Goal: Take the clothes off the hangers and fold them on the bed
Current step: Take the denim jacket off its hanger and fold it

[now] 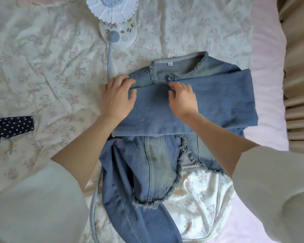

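Observation:
A blue denim jacket [218,95] with frayed edges lies on the bed, collar away from me. One sleeve is folded across its chest as a wide band. My left hand [118,97] rests flat on the left end of that sleeve, thumb over the fabric edge. My right hand [182,99] presses on the middle of the sleeve with its fingers spread and slightly curled. The jacket's other sleeve [126,199] trails toward me. No hanger is visible.
A floral bedsheet [51,67] covers the bed. A white fan-like device [118,21] with a blue cord [110,57] sits at the top centre. A dark polka-dot garment [9,127] lies at the left edge. A pink sheet [267,85] and beige curtain [298,85] are at right.

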`<state>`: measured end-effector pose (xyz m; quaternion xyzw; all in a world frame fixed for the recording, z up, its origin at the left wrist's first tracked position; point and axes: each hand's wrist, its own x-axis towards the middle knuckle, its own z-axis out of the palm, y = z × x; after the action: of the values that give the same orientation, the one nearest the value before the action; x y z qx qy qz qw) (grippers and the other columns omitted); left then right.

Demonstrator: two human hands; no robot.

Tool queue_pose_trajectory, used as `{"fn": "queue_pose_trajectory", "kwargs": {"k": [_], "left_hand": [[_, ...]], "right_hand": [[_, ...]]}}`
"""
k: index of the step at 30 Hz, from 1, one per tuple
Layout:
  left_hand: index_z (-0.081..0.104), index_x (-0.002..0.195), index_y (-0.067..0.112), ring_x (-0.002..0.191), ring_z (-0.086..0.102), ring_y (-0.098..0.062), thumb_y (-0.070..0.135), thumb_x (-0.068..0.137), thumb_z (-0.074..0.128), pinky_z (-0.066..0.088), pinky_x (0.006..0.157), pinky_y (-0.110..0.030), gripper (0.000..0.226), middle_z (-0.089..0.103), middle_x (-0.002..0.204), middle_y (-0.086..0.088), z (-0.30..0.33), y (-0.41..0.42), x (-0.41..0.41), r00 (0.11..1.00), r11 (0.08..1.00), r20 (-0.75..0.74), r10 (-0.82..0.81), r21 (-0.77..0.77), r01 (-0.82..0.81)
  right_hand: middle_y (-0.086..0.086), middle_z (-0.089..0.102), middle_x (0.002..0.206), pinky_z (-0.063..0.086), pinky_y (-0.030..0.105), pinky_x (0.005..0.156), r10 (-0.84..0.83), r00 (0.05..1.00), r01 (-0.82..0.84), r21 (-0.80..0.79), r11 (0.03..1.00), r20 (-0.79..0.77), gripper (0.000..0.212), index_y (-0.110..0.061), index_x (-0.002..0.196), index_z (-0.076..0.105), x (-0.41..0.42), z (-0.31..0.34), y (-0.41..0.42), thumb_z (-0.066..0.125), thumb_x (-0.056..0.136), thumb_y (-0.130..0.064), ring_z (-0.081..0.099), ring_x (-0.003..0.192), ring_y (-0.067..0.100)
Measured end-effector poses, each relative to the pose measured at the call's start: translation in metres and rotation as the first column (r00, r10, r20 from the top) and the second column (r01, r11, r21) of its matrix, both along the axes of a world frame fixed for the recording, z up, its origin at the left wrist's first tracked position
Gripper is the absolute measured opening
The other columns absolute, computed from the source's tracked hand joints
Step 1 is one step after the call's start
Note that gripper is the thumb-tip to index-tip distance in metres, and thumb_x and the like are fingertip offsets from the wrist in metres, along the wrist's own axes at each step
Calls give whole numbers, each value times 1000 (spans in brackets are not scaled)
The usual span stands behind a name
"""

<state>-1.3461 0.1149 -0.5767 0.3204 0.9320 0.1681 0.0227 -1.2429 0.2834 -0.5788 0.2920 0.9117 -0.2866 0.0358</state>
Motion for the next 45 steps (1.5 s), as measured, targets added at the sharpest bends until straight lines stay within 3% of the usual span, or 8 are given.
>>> {"fn": "queue_pose_trajectory", "kwargs": {"k": [11,16,20,29,33,39,42,45], "left_hand": [[69,102,12,108,52,-28,29,94,53,39,84,-36,25,65,113,-4,-27,40,-50,987,993,137,-83,-73,94],[65,96,5,96,58,-30,24,95,52,43,77,-37,23,65,102,-11,-24,46,-57,972,966,157,177,161,-202],[55,105,4,100,56,-34,26,98,46,42,76,-42,25,60,109,-13,-24,57,-64,961,972,152,232,8,-236],[48,124,6,115,48,-35,27,90,50,40,94,-48,40,49,125,-15,-19,25,-19,938,953,219,268,86,-292],[50,127,6,121,44,-39,37,82,47,36,98,-49,55,46,132,-19,-13,-11,51,943,947,176,282,107,-303],[28,142,11,130,34,-36,47,77,68,34,105,-51,84,33,143,-16,-11,-55,126,808,873,340,480,-93,-479],[32,138,6,121,46,-37,44,83,64,43,95,-49,74,45,136,-16,-12,-66,124,701,795,381,603,-220,-565],[46,120,6,106,55,-38,32,89,57,47,82,-45,42,58,119,-14,-13,-71,112,671,774,391,630,-242,-585]], "right_hand": [[5,58,120,26,39,102,287,897,-330,76,941,336,25,-24,109,63,-84,-10,25,47,95,-37,41,123,26],[16,61,115,39,36,79,259,953,-286,179,942,160,26,-17,123,49,-103,4,21,43,98,-23,55,107,34],[20,63,106,35,37,67,308,941,-336,309,890,137,40,-13,129,37,-115,3,19,42,91,-3,60,96,39],[14,52,114,42,36,81,-242,923,157,-280,947,-299,29,-2,121,49,-22,-11,-11,46,93,-6,52,87,23],[6,59,91,41,20,70,-535,839,467,-371,802,-99,12,-4,104,55,63,-6,-38,50,94,-11,53,80,19],[12,68,95,51,36,82,-434,802,587,-403,702,411,37,-1,103,63,136,-11,-88,54,94,-36,63,90,29],[7,61,89,49,26,79,-513,740,658,-626,419,434,18,-5,103,61,133,-1,-95,53,96,-20,57,85,22],[-2,45,76,37,19,54,-625,755,611,-560,560,198,10,-8,99,40,137,4,-93,47,98,-15,44,65,15]]}}
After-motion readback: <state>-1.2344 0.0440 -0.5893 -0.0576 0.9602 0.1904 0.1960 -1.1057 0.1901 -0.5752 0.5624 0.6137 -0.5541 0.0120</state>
